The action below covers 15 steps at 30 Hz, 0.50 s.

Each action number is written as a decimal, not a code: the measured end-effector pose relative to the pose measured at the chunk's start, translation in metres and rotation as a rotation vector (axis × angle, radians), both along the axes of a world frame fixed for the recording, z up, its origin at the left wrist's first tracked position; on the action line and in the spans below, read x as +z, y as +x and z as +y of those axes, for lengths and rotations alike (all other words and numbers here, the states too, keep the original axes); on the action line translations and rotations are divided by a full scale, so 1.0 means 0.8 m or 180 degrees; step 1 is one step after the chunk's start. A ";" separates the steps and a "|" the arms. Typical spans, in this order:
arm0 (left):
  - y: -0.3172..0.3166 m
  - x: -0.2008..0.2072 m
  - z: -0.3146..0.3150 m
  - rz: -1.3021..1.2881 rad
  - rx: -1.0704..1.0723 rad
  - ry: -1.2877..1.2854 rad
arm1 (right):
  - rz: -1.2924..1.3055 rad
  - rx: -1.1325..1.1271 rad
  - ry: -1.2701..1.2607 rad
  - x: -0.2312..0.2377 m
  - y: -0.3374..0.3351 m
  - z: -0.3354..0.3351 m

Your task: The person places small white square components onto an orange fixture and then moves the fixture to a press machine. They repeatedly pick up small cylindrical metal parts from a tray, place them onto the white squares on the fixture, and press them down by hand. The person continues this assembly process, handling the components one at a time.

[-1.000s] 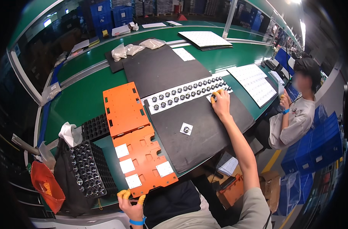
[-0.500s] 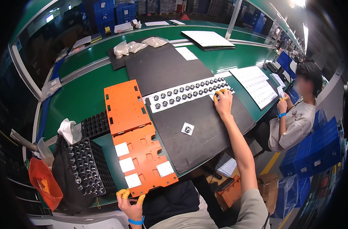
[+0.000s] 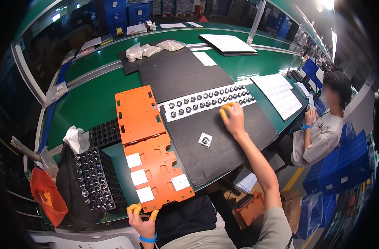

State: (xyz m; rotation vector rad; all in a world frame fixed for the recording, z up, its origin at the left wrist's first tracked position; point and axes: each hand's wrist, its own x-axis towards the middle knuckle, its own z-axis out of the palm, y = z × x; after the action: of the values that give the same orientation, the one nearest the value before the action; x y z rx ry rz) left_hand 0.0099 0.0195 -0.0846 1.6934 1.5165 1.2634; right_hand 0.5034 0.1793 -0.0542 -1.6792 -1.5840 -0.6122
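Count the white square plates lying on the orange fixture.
4: three white square plates along the left edge of the orange fixture, one near its lower right.

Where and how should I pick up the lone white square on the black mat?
Probably by two opposite edges of the white square, the right hand coming down from above: it lies flat on the black mat, and its round black part sits central, leaving the edges bare.

Green bench (image 3: 90, 99); on it, orange fixture (image 3: 139, 114), black mat (image 3: 218, 159)
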 end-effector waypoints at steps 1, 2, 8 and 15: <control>0.000 -0.001 -0.001 0.0008 0.0020 -0.0013 | 0.0110 0.0346 -0.0127 0.009 -0.027 -0.010; 0.001 -0.002 -0.001 -0.0003 0.0044 -0.0010 | 0.0223 0.0683 -0.0258 0.019 -0.052 -0.022; 0.001 -0.003 0.000 0.0044 0.0086 0.0051 | 0.0044 0.1213 -0.1165 0.040 -0.096 -0.053; 0.000 -0.004 -0.001 0.0094 0.0049 0.0110 | 0.0241 0.0526 -0.1452 0.052 -0.031 -0.051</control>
State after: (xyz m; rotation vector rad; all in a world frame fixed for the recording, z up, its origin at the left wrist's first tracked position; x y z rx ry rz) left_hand 0.0097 0.0191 -0.0881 1.7327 1.5358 1.2847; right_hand 0.4788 0.1384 -0.0129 -1.8382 -1.8819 -0.1017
